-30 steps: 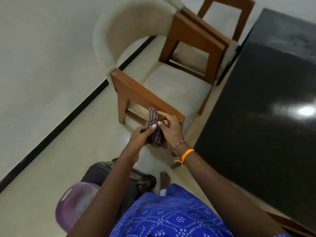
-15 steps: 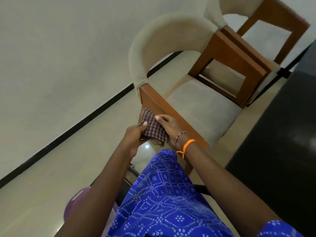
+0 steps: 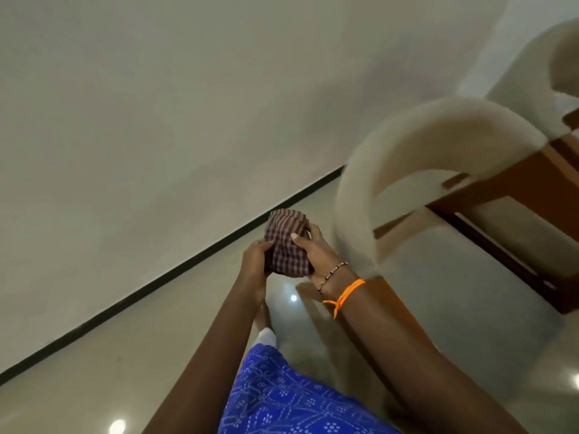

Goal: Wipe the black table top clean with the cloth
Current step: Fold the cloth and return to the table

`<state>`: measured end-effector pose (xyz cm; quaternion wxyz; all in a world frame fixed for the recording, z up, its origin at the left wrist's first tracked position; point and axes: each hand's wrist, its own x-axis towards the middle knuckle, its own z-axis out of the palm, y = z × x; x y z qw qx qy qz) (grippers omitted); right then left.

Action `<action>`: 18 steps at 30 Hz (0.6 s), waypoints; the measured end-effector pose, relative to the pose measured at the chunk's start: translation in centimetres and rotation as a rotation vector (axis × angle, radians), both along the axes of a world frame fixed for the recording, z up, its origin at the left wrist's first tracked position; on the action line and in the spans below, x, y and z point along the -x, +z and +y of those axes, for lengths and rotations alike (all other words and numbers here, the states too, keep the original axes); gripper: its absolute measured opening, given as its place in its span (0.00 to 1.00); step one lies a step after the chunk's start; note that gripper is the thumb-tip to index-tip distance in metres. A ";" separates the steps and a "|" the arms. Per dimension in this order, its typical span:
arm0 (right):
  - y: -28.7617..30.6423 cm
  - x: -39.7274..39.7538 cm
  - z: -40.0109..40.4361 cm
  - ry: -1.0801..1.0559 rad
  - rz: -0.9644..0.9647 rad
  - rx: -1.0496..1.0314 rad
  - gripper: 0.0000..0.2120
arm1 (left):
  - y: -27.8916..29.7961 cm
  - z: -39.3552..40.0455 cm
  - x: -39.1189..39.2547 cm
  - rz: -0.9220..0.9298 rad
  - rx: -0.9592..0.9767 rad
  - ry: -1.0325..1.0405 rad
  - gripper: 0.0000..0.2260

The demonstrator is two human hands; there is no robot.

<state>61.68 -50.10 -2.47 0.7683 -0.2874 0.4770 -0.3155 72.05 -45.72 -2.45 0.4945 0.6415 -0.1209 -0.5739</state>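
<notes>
Now, mid-frame, I see the checked cloth (image 3: 286,244) bunched between both hands, left hand (image 3: 254,266) clasping its left side, right hand (image 3: 315,250) clasping its right, thumb on top, cream chair (image 3: 416,145) at right, blurred, glossy floor (image 3: 141,355) below.

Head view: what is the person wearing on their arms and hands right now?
Both forearms are bare, with no sleeves in sight and no gloves. The right hand has two wrist items: a thin beaded bracelet of dark and light beads, and behind it a bright orange thread band with a knotted loose end. The left hand and its wrist carry nothing. Blue white-printed fabric clothing shows below.
</notes>
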 end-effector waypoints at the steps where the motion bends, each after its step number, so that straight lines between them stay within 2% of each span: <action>1: 0.0 -2.2 -1.9 -0.002 0.019 0.018 0.19 | 0.2 -1.9 -2.1 -0.012 -0.003 0.002 0.12; 6: -0.2 -10.2 -11.2 -0.060 0.103 0.073 0.24 | 1.3 -9.6 -11.8 -0.160 -0.035 -0.027 0.15; 9: 0.0 -12.4 -16.0 -0.128 0.102 0.075 0.27 | 1.6 -14.2 -15.3 -0.203 -0.033 -0.130 0.13; 11: 0.3 -12.7 -18.9 -0.181 0.073 0.027 0.25 | 1.9 -17.6 -16.5 -0.223 -0.013 -0.203 0.10; 14: 0.8 -12.1 -23.0 -0.210 -0.012 -0.090 0.18 | 2.2 -23.3 -16.8 -0.229 0.026 -0.279 0.10; 18: 0.5 -10.2 -28.3 -0.299 -0.156 -0.253 0.23 | 2.4 -31.2 -14.8 -0.248 0.074 -0.406 0.08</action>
